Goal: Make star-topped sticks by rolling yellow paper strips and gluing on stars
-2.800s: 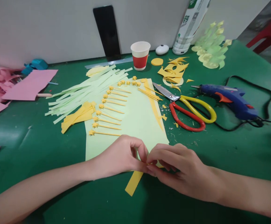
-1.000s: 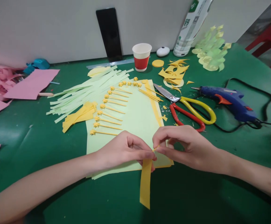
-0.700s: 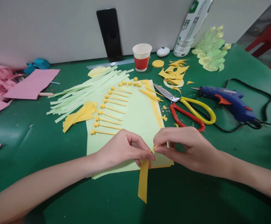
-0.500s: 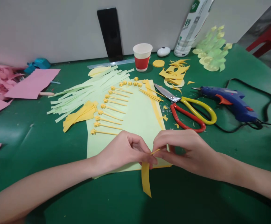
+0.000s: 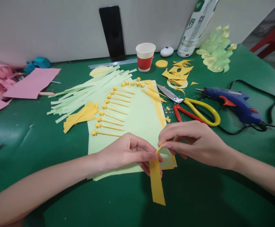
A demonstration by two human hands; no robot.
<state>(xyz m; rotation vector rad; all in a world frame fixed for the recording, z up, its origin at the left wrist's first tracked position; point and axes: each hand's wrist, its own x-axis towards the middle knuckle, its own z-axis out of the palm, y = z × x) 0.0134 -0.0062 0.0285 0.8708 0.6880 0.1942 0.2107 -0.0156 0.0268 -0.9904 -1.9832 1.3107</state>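
Note:
A yellow paper strip (image 5: 157, 184) hangs down from my left hand (image 5: 130, 151), whose thumb and fingers pinch its upper part. The strip's top narrows into a thin rolled end, and my right hand (image 5: 194, 143) grips that end between thumb and fingertips. Under and beyond my hands lies a light green paper sheet (image 5: 139, 126). Along its left side runs a row of thin yellow paper sticks (image 5: 113, 119) with small star-like heads. Several loose yellow stars (image 5: 132, 84) sit at the sheet's top, near a few bare rolled sticks (image 5: 152, 95).
Scissors (image 5: 189, 107) lie right of the sheet, partly behind my right hand. Farther right is a blue glue gun (image 5: 234, 104) with a black cord. A paper cup (image 5: 145, 57), a black phone (image 5: 112, 33) and yellow scraps (image 5: 178, 74) stand or lie behind. Pink paper (image 5: 34, 82) is at left.
My right hand has moved up and slightly right, drawing the rolled end up at a slant. My left hand shifted a little right, and more of the flat strip now hangs down.

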